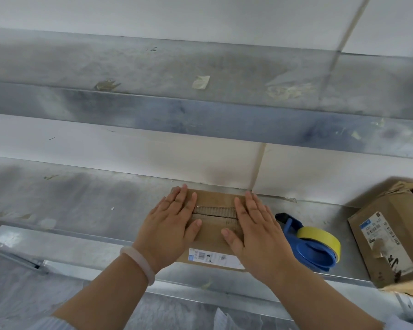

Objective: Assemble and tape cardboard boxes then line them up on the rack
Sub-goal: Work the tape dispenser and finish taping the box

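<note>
Though dull, steel rack, white wall.

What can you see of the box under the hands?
The box is brown corrugated cardboard, lying low on the metal shelf with its far edge at the wall. Its top flaps are folded shut and meet at a seam across the middle, where fluted edges show. A white barcode label sits near its front edge. The left hand and right hand press flat on top.
</note>
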Motion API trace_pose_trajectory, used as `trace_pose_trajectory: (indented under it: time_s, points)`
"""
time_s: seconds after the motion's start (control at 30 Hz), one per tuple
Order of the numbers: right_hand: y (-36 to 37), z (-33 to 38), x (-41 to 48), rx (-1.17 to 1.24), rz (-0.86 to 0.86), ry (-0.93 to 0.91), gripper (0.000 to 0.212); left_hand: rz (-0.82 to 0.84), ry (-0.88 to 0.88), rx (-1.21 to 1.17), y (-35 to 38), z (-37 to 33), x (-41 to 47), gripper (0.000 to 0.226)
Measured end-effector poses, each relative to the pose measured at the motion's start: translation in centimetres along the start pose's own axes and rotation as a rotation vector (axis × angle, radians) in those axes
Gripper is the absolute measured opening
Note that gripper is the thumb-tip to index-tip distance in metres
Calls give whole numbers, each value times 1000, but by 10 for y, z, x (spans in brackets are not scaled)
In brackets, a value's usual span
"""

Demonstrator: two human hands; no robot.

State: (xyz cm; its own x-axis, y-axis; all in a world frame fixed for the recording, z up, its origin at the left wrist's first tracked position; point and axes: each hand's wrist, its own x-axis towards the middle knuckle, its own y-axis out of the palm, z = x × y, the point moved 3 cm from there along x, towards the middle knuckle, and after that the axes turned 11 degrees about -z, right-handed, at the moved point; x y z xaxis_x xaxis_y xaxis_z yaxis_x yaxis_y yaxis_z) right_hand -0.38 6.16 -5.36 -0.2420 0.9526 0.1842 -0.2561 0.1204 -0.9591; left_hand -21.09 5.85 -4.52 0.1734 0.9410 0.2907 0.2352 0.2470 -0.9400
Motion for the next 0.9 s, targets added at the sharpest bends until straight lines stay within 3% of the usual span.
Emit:
trace_pose_trajectory:
  time_s: [0.17,0.3,0.5,0.67,0.83,0.9]
  points:
    - [7,-13,-5,402,34,319,69,-71,-141,-199,4,4,0,53]
    - [11,-16,-7,635,29,367,66,-104,-319,-515,8,17,0,53]
    - [13,-15,-10,799,-65,509,64,-11,-646,-1096,16,26,-14,63]
    - [9,-19,-13,848,-151,611,72,65,-628,-1197,10,31,-18,73]
    - [6,-25,-14,904,-128,651,70,170,-407,-1016,3,42,-24,102]
    - [6,-25,-14,899,-124,630,70,200,-375,-1057,6,42,-24,109]
